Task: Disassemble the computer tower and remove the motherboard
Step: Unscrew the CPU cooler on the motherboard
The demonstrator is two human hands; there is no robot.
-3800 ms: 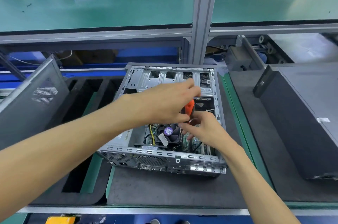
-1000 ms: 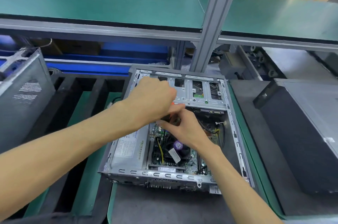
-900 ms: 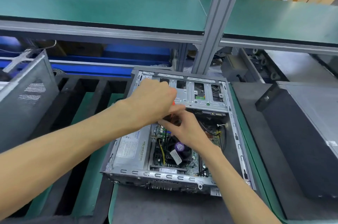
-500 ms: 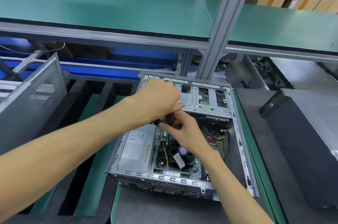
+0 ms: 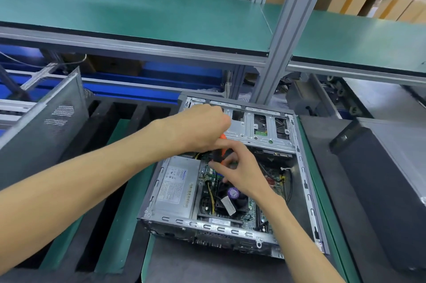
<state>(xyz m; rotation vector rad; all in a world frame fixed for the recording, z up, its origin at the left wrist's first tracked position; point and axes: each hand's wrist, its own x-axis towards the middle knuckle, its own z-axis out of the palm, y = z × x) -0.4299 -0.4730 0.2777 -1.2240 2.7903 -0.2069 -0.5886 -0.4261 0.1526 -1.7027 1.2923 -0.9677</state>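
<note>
An open computer tower (image 5: 302,167) lies on its side on a dark mat. Inside it I see the green motherboard (image 5: 274,181), a black CPU fan (image 5: 232,199) with a purple sticker and a grey power supply (image 5: 175,188). My left hand (image 5: 198,130) grips the orange and black handle of a screwdriver (image 5: 217,153) held upright over the board's upper left area. My right hand (image 5: 239,169) pinches the lower part of the screwdriver with its fingertips. The tip is hidden behind my fingers.
A grey perforated side panel (image 5: 46,125) leans at the left. A second dark tower (image 5: 387,178) lies at the right. Black foam slots (image 5: 129,116) lie left of the case. A green shelf (image 5: 138,17) on an aluminium post (image 5: 281,42) overhangs the back.
Both hands and the screwdriver have moved from the right side of the case interior to its upper left, near the power supply. My view has shifted slightly.
</note>
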